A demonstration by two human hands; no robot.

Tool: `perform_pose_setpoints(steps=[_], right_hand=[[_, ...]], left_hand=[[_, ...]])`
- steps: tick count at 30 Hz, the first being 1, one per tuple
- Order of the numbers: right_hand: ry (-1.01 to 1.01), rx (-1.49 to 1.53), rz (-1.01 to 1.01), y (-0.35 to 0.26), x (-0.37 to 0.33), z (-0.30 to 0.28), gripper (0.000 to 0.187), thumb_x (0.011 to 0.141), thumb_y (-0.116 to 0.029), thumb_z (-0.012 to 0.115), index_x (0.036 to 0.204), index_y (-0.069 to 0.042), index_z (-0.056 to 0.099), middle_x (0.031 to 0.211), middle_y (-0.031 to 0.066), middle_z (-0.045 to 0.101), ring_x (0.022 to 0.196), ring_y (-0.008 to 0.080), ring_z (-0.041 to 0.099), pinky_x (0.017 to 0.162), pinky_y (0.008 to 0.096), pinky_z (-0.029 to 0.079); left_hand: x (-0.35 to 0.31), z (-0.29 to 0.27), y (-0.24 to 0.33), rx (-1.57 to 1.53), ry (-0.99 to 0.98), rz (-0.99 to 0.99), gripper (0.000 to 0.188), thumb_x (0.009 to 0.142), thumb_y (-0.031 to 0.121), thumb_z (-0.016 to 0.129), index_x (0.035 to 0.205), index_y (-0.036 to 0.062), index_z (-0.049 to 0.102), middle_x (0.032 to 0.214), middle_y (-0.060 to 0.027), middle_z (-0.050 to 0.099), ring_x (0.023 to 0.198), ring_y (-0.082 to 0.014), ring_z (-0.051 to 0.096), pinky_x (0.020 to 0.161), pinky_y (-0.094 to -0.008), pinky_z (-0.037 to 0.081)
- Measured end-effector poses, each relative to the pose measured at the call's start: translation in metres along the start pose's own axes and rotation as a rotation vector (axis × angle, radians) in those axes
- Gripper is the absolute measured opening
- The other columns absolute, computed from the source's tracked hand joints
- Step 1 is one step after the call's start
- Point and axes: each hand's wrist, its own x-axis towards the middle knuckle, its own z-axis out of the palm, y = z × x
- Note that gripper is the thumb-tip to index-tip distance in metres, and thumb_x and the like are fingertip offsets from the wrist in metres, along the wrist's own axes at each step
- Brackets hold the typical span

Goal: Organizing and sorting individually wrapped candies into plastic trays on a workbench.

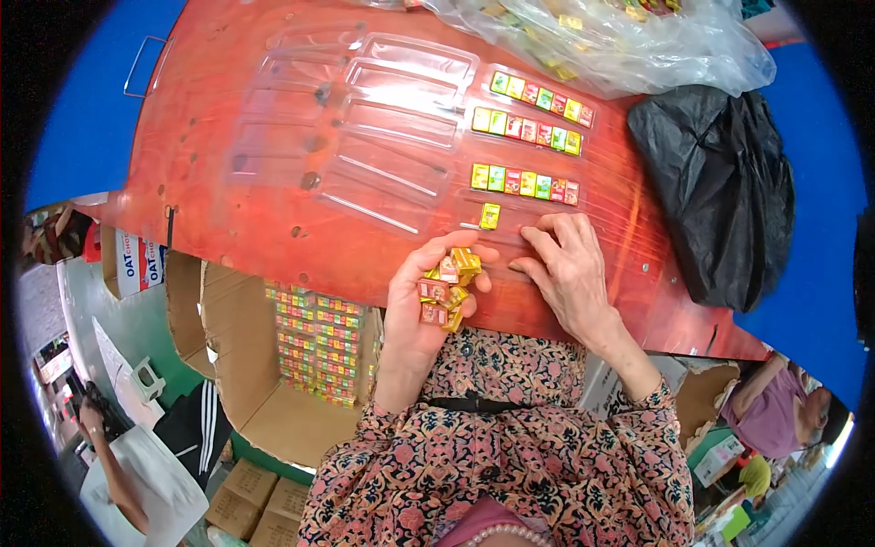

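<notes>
My left hand point(417, 305) is palm up, cupped around a pile of small wrapped blocks point(442, 294) in yellow and red. To its right, my right hand point(572, 273) hovers at the lowest row of a clear plastic tray point(467, 139). Its thumb and forefinger are apart, with nothing visible between them. A single yellow block point(489, 216) lies in that row, just beyond my left fingertips. Farther up, three rows of the tray hold blocks in yellow, green and red; the nearest of these is a full-looking row point(524, 182).
More clear trays point(392, 137) lie on the red table point(228, 201) to the left. A clear bag of blocks point(620, 46) is at the back, and a black plastic bag point(720, 191) at right. Below the table edge, a cardboard box point(246, 365) holds packed trays point(319, 346). Other people are at both sides.
</notes>
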Motion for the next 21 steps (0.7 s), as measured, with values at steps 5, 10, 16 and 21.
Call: perform_pose_setpoints(steps=[5,10,16,21], right_hand=[[-0.007,0.061,-0.047,0.002,0.008,-0.006,0.029,0.065,-0.01,0.067,0.09,0.001,0.057,0.089,0.0113,0.052,0.085,0.0281,0.049,0.073,0.0358,0.042],[0.05,0.24,-0.011,-0.019,0.011,-0.019,0.024,0.068,-0.002,0.062,0.092,0.001,0.059,0.086,0.0128,0.053,0.083,0.0271,0.051,0.073,0.035,0.042],[-0.056,0.245,-0.063,-0.04,0.018,-0.018,0.026,0.068,-0.002,0.063,0.093,0.0,0.059,0.083,0.0106,0.049,0.08,0.0246,0.047,0.071,0.0344,0.039],[-0.048,0.246,-0.035,-0.047,0.025,-0.02,0.023,0.069,-0.004,0.062,0.091,-0.001,0.06,0.083,0.011,0.053,0.08,0.0258,0.049,0.07,0.034,0.04]], left_hand=[[-0.003,0.009,0.003,0.07,0.045,0.055,0.038,0.085,0.024,0.039,0.112,-0.0015,0.049,0.098,-0.02,0.058,0.072,-0.0223,0.058,0.044,-0.0233,0.045],[0.007,0.012,-0.013,0.02,0.012,-0.041,0.033,0.084,0.022,0.044,0.107,-0.0004,0.052,0.086,-0.0126,0.062,0.063,-0.0177,0.061,0.038,-0.0238,0.047],[0.006,0.01,-0.022,0.015,-0.006,0.051,0.029,0.082,0.015,0.048,0.105,-0.0008,0.054,0.077,-0.0098,0.06,0.057,-0.0184,0.059,0.037,-0.025,0.047],[0.009,0.019,-0.021,0.105,0.035,0.051,0.02,0.082,0.019,0.046,0.088,0.0014,0.055,0.063,-0.0067,0.056,0.046,-0.0127,0.054,0.032,-0.0213,0.04]])
